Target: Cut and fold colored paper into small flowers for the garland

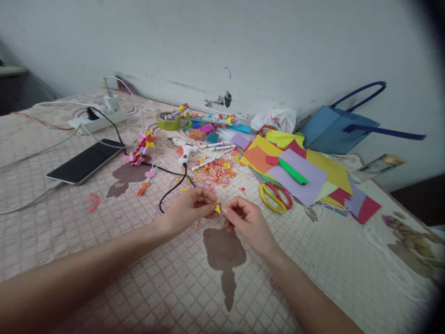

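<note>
Yellow paper piece [218, 209] pinched by left hand [189, 207]; right hand's [249, 223] grip can't be told — paper-flower cluster [142, 147] seemingly assembled, pinched piece apparently unattached.

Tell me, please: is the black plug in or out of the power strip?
In: the black plug sits against the power strip, no prongs showing.

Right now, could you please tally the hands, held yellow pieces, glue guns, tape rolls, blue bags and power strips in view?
Hands: 2, left hand and right hand
Held yellow piece: 1
Glue gun: 1
Tape roll: 1
Blue bag: 1
Power strip: 1
Total: 7
</note>
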Motion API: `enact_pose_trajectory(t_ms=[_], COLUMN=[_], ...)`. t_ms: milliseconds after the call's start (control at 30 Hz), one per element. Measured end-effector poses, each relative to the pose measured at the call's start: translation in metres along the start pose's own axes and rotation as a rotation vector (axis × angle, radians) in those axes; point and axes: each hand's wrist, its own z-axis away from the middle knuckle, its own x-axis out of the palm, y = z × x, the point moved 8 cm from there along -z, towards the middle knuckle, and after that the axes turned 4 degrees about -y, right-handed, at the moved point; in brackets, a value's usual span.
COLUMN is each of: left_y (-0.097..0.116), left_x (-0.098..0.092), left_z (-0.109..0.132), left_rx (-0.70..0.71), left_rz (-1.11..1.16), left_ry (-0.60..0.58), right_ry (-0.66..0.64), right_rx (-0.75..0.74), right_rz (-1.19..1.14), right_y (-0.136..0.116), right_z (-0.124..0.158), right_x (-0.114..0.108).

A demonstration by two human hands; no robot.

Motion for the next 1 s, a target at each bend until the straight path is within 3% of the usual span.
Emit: enact_pose_trajectory(t_ms=[133, 300, 400, 1000], left_y=[0.003, 0.006, 0.011, 0.013], left_x=[0.001, 0.0, -0.001, 0.0], left_z=[0.001, 0.001, 0.003, 0.005], left_rx=[0.024, 0.082, 0.156, 0.167], left_rz=[-0.013, -0.052, -0.143, -0.177], left_ry=[0.0, 0.013, 0.03, 0.028], right_ry=[0.029, 0.178, 0.162, 0.144], right_rx=[-0.01, -0.246, -0.333, -0.348], right_rz=[0.005, 0.31, 0.426, 0.497], right_y=[-0.001, -0.026, -0.034, -0.032], right_z=[0.0, 0.01, 0.013, 0.011], right_x=[-0.001, -0.004, 0.002, 0.005])
